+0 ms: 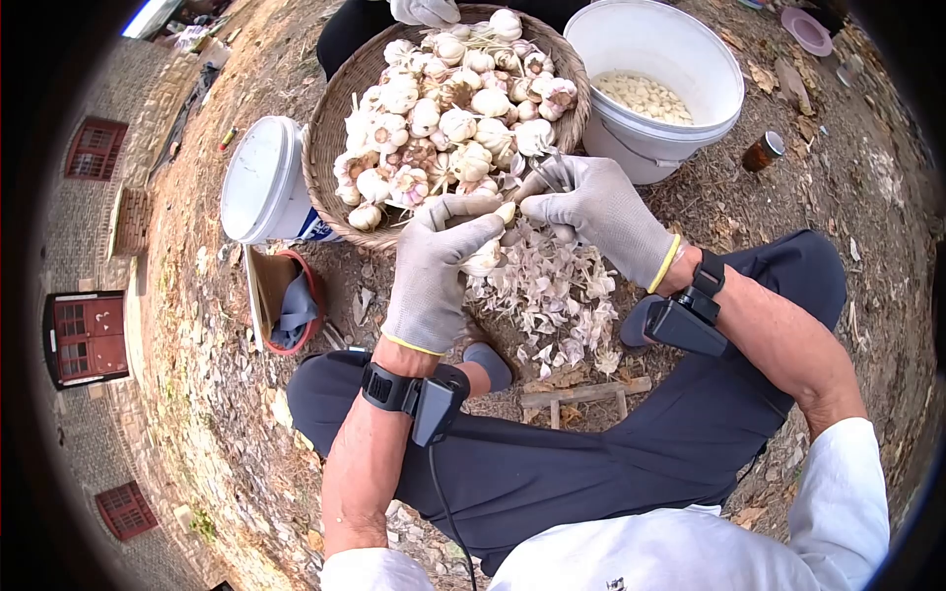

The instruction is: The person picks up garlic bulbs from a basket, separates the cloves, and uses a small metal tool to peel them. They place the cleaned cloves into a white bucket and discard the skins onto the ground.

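Observation:
My left hand [434, 271], in a grey glove with a yellow cuff, pinches a garlic clove [506, 212] between thumb and forefinger. Below those fingers, a part-broken garlic bulb [482, 259] rests against the same hand. My right hand [596, 212], gloved alike, is closed with its thumb tip close to the clove. A thin dark blade [560, 173] shows between its fingers; the rest of it is hidden. Both hands are at the near rim of a wicker basket [317, 163] heaped with garlic bulbs [426, 116]. Papery garlic skins [552, 295] lie on the ground beneath them.
A white bucket [724, 94] holding peeled cloves [642, 97] stands right of the basket. To the left are a lidded white bucket [258, 177] and a red-rimmed tub [313, 320]. Another person's gloved hand [426, 10] is at the basket's far rim. A can [763, 151] stands at right.

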